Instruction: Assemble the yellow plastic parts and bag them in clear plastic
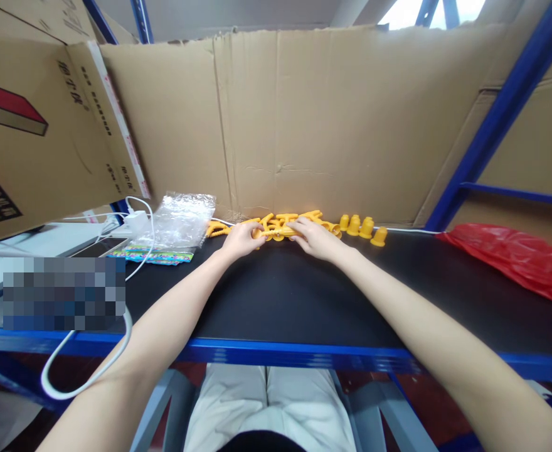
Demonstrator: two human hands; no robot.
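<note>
Both arms reach to the back of the black tabletop. My left hand [243, 240] is closed with thumb and fingers round the left end of a long yellow plastic piece [278, 232]. On the right part of that piece, the fingers of my right hand [314, 237] are bent from above. More yellow branched plastic parts [217, 228] lie behind and beside both hands, partly hidden by them. Several yellow bell-shaped caps [366, 227] stand right of my right hand.
A clear plastic bag [182, 220] and a white charger with cables [137, 221] lie on the left. Red plastic [511, 257] lies at the right. A cardboard wall [313, 119] stands behind; a blue edge [295, 353] runs along the front.
</note>
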